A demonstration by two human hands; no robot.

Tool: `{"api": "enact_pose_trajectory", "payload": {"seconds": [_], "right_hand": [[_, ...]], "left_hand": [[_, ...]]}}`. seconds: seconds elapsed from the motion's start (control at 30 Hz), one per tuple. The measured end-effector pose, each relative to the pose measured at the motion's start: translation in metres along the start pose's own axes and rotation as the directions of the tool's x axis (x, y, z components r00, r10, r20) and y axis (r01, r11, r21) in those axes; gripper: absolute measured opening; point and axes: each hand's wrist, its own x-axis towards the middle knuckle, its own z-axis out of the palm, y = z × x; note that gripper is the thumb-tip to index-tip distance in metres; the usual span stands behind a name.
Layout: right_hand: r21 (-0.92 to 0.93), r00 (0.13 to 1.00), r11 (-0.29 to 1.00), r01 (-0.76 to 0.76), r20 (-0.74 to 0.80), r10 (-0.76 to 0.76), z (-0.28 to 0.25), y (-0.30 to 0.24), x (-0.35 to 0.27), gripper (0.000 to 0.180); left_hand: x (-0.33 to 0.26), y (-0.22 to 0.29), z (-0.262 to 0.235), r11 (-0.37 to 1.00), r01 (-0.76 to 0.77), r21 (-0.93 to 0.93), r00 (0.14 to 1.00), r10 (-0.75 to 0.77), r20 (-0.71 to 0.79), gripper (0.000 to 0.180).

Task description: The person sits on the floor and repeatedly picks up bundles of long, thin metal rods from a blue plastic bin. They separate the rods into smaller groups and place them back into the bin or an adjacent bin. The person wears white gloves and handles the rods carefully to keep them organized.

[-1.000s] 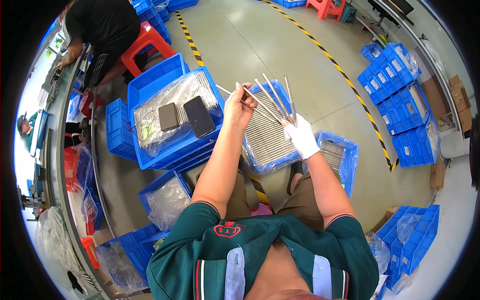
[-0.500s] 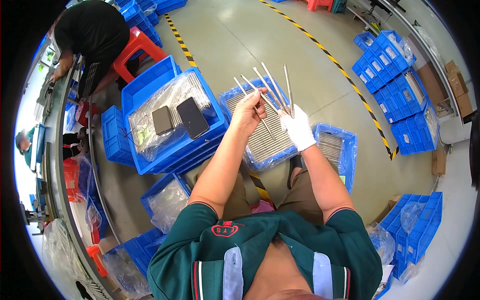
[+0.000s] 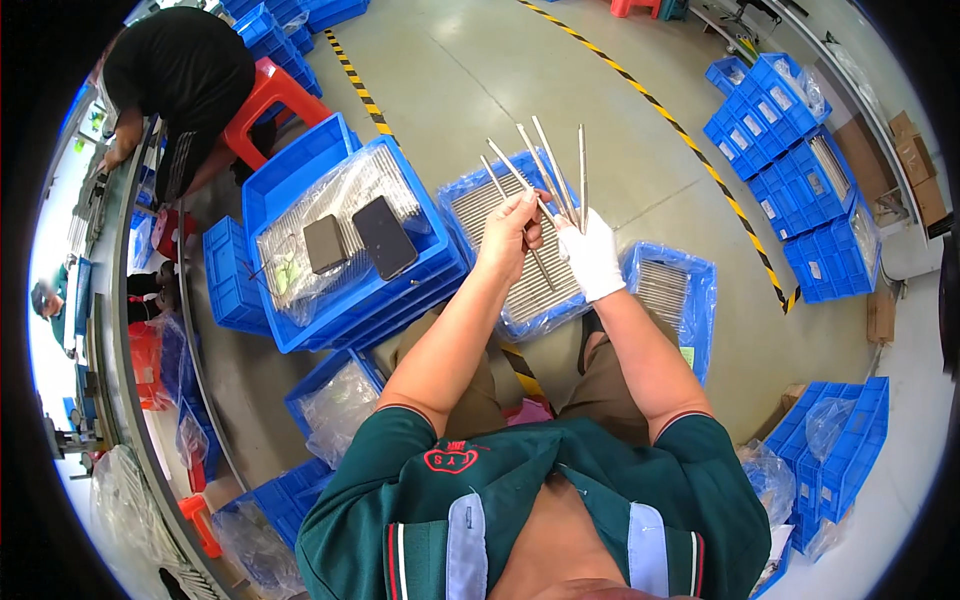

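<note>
My bare left hand (image 3: 510, 235) is closed around two thin metal rods (image 3: 497, 182), one of which reaches down past the fingers. Close beside it, my right hand (image 3: 592, 258), in a white glove, grips the lower ends of a few more metal rods (image 3: 583, 170) that fan upward. The two hands nearly meet, and the rods' ends come together between them. Beneath both hands stands a blue crate (image 3: 543, 327) lined with clear plastic, with rows of similar rods (image 3: 530, 295) lying in it. The right fingertips are partly hidden by the glove's angle.
At left, a stacked blue crate (image 3: 437, 255) carries bagged rods, a black phone (image 3: 384, 237) and a small dark box (image 3: 325, 243). A smaller lined crate (image 3: 704, 310) stands at right. A person (image 3: 180, 75) bends over the bench beside a red stool (image 3: 262, 110).
My left hand has shifted slightly right, closer to the gloved hand, and its rods have swung right with it. The right hand's rods stand a little more to the right.
</note>
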Motion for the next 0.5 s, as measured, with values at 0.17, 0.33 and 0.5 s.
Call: {"api": "enact_pose_trajectory", "payload": {"seconds": [0.17, 0.33, 0.5], "right_hand": [[0.223, 0.998, 0.973, -0.062, 0.001, 0.064, 0.007, -0.008, 0.003, 0.018], [-0.23, 0.991, 0.972, 0.055, -0.107, -0.082, -0.005, 0.002, 0.018, 0.019], [0.13, 0.99, 0.99, 0.063, -0.132, -0.046, -0.019, 0.008, 0.049, 0.02]], "left_hand": [[-0.014, -0.015, 0.022, 1.0, -0.009, -0.007, 1.0, 0.009, -0.003, 0.02], [-0.007, -0.004, 0.008, 0.982, 0.025, 0.188, 0.998, -0.013, -0.065, 0.021], [-0.017, -0.005, 0.012, 0.94, 0.182, 0.289, 0.954, -0.24, 0.181, 0.022]]}}
